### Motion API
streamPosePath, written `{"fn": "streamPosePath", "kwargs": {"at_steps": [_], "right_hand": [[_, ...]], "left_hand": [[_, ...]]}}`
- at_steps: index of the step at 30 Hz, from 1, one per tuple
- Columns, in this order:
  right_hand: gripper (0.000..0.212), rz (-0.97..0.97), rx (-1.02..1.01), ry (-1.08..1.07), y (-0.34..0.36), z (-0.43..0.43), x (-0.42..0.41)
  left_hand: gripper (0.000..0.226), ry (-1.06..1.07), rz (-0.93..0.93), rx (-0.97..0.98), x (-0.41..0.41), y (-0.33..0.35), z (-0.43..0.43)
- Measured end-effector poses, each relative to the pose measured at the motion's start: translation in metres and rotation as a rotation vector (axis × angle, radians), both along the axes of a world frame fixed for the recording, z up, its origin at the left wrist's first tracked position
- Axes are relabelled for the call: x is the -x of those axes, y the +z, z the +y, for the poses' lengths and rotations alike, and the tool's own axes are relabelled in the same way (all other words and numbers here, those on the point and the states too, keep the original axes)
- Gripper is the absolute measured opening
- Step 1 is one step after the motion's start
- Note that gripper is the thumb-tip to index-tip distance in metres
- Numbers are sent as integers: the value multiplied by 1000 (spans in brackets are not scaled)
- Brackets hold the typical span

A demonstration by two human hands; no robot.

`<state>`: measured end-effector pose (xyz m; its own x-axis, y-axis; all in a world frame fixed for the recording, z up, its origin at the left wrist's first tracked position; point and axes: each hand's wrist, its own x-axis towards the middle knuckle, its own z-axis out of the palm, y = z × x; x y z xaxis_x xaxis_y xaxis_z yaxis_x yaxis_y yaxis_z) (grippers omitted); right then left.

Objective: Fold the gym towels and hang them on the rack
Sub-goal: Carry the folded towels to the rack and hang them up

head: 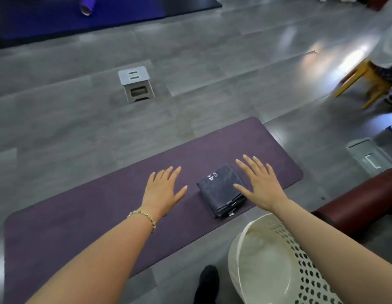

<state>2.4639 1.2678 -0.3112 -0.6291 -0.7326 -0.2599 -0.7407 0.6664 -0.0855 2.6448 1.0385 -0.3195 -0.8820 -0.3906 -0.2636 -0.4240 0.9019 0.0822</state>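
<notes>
A dark navy towel [220, 190], folded into a small thick rectangle with white lettering on top, lies on a purple yoga mat [103, 216] on the floor. My left hand [163, 189] hovers flat with spread fingers just left of the towel, apart from it. My right hand [259, 183] is spread flat at the towel's right edge, with the thumb over that edge. Neither hand holds anything. No rack is in view.
A white perforated laundry basket [300, 255] stands near my right arm. A small grey folding stool [135, 83] sits on the grey floor ahead. A dark red bench [366, 198] and a yellow stool [366, 84] are on the right. A blue mat with a purple roller [86, 6] lies far back.
</notes>
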Motion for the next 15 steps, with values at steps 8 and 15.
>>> {"fn": "streamPosePath", "kwargs": {"at_steps": [8,15], "right_hand": [[96,-67,-8,-49,-170,-17,70],[85,-179,-29,-100,-341,-38,92]], "left_hand": [[103,23,-13,-58,97,-159,-8],[132,-3,-31,-121,153,-334,-3]]}}
